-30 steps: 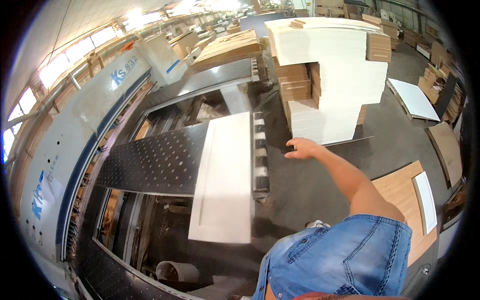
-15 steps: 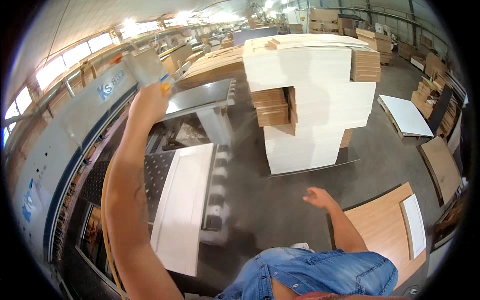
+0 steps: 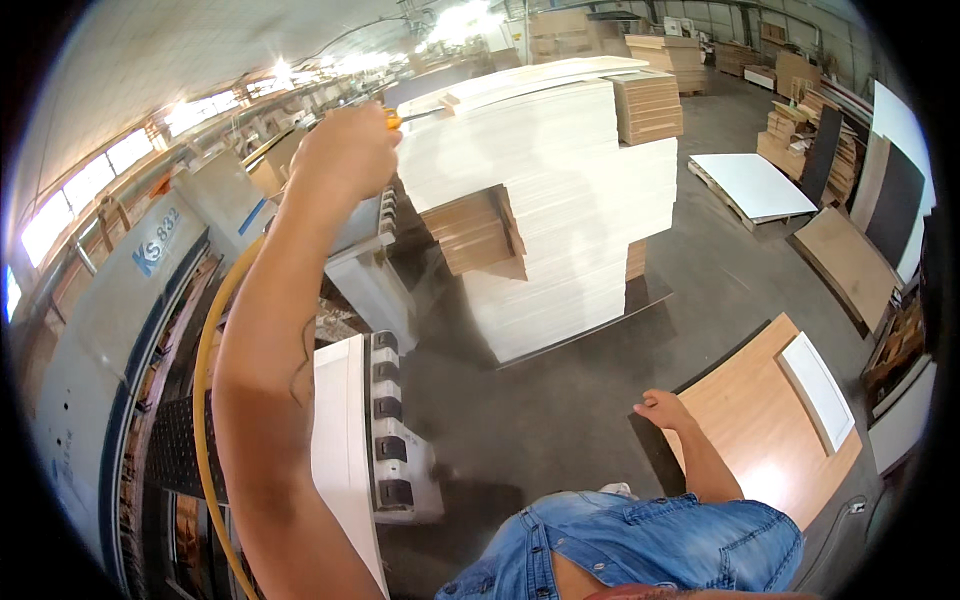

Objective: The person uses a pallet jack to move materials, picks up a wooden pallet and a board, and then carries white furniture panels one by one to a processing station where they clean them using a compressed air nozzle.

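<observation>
My left hand is raised at the end of my stretched-out arm, its fingers wrapped round a yellow air blow gun. Only the gun's yellow front and thin nozzle show past the fist, pointing toward the top of a tall stack of white panels. A yellow hose runs alongside that forearm. My right hand hangs low over the floor, fingers loosely bent and holding nothing. Partly behind my left arm, a white panel lies on the machine's table.
At the left stands a large grey machine with a perforated bed. A wood-coloured board with a small white panel on it lies right of me. Farther right are a white-topped pallet, a brown board and stacked boards.
The view has turned left to right, so the machine and panel stack sit farther left. My left hand with the blow gun has swung right, away from the machine toward the stack.
</observation>
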`<state>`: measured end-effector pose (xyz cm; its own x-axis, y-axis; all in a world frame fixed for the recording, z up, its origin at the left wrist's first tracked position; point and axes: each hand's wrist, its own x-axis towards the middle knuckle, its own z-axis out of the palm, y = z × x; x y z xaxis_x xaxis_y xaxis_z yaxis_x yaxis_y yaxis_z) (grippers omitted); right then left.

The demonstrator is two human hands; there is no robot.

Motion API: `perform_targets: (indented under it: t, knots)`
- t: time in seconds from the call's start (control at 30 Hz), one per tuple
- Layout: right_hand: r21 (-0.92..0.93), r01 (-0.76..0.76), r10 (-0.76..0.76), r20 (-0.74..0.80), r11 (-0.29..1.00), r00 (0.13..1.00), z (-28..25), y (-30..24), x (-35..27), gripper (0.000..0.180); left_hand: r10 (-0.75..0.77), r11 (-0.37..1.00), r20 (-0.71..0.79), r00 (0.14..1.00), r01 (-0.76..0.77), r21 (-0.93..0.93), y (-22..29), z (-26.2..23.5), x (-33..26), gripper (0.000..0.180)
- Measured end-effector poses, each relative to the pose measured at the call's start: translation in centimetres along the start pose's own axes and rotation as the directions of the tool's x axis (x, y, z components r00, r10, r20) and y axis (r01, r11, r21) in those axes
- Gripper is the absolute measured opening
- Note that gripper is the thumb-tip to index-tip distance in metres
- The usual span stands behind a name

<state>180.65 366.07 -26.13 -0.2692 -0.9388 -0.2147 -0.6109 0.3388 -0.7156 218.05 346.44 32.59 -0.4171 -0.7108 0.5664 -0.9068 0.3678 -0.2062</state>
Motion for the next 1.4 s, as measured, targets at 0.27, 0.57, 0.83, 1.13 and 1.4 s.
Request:
perform_targets:
  t: [0.27,0.57,0.83,1.13,1.4]
  knots:
    - [0.052,0.019,-0.023,0.076,0.998,0.997,3.6,-2.3,0.9,0.065,0.126,0.992,0.031,0.992,-0.126,-0.002,6.8,-5.5,-2.8,0.036]
    - [0.052,0.013,-0.018,0.103,0.999,0.995,5.9,-3.2,-0.5,0.067,-0.054,0.979,0.003,0.999,0.052,0.199,0.9,-3.4,-0.5,0.026]
    - [0.027,0.038,-0.042,0.181,0.999,0.982,6.5,-1.5,-0.5,0.068,-0.23,0.942,0.04,0.972,0.212,0.26,-2.5,-4.3,0.0,0.024]
    - [-0.019,0.112,-0.105,0.234,0.993,0.967,7.7,-3.8,1.3,0.067,-0.069,0.99,0.029,0.997,0.065,0.122,2.9,-6.9,-2.1,0.035]
    - [-0.032,0.144,-0.126,0.319,0.989,0.939,9.1,-5.9,2.4,0.069,0.039,0.982,-0.097,0.995,-0.02,0.19,3.0,-7.6,-4.4,0.031]
